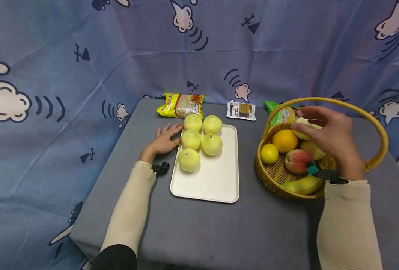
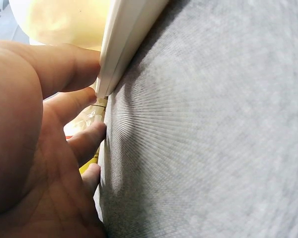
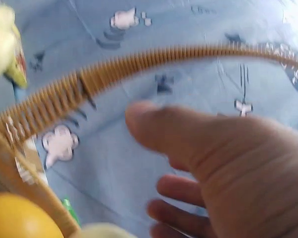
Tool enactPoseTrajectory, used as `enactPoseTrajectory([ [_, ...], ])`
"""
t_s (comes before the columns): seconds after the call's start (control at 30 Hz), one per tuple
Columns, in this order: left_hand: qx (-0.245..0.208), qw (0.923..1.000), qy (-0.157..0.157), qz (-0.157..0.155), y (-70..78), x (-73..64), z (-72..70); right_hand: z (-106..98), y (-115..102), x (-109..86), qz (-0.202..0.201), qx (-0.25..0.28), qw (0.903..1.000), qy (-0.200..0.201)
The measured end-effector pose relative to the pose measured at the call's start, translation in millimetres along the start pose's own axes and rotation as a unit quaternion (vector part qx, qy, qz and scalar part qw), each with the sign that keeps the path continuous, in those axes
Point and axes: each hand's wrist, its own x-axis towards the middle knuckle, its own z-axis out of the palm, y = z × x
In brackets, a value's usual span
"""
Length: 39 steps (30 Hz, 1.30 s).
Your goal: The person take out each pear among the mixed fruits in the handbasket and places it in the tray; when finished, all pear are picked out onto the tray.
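Note:
Several round pale yellow-green fruits point(image 1: 211, 144) lie on the far and left part of a white tray point(image 1: 216, 180). My left hand point(image 1: 163, 142) rests at the tray's left edge, its fingers extended; in the left wrist view a fingertip point(image 2: 92, 67) touches the tray's side. Over the wicker basket point(image 1: 270, 183), under its tall handle point(image 1: 324, 99), my right hand point(image 1: 334, 131) reaches in from above, thumb and fingers apart. Below it a pale fruit point(image 1: 304, 128) is partly hidden. Nothing shows between the fingers in the right wrist view.
In the basket are an orange point(image 1: 285, 141), a lemon point(image 1: 269, 153), a peach point(image 1: 298, 161) and a banana point(image 1: 304, 185). Behind the tray lie a yellow bag point(image 1: 182, 105) and a white packet point(image 1: 241, 111). A green bag point(image 1: 282, 114) stands behind the basket.

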Motion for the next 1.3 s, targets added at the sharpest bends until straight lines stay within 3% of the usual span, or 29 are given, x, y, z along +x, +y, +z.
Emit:
enactPoseTrajectory([
  [0.1,0.001,1.0000,-0.004,-0.003,1.5,-1.1,-0.7,-3,11,4.0,0.030,-0.058,0.9976,0.025],
  [0.2,-0.001,1.0000,-0.004,-0.003,2.2,-1.3,-1.4,-2,19,5.9,0.064,-0.079,0.9945,0.028],
  [0.37,-0.006,1.0000,-0.003,-0.004,0.9,-0.5,-1.1,1,33,5.1,0.137,-0.071,0.9881,-0.003],
  [0.43,-0.007,1.0000,-0.003,-0.004,1.0,-0.9,-0.9,2,40,4.0,0.147,-0.074,0.9860,-0.024],
  [0.67,-0.010,0.9999,-0.003,-0.003,3.7,-2.5,-2.3,2,50,1.7,0.137,-0.070,0.9846,-0.082],
  [0.83,-0.009,1.0000,-0.002,-0.002,3.8,-2.5,-2.0,2,49,-0.9,0.138,-0.058,0.9849,-0.087],
  [1.0,-0.009,1.0000,0.002,0.003,3.3,-2.7,-1.5,5,43,-3.6,0.119,-0.052,0.9900,-0.055],
  [1.3,-0.005,1.0000,0.004,0.002,-0.7,-0.8,-0.3,6,23,-22.5,0.077,0.010,0.9966,0.026],
])
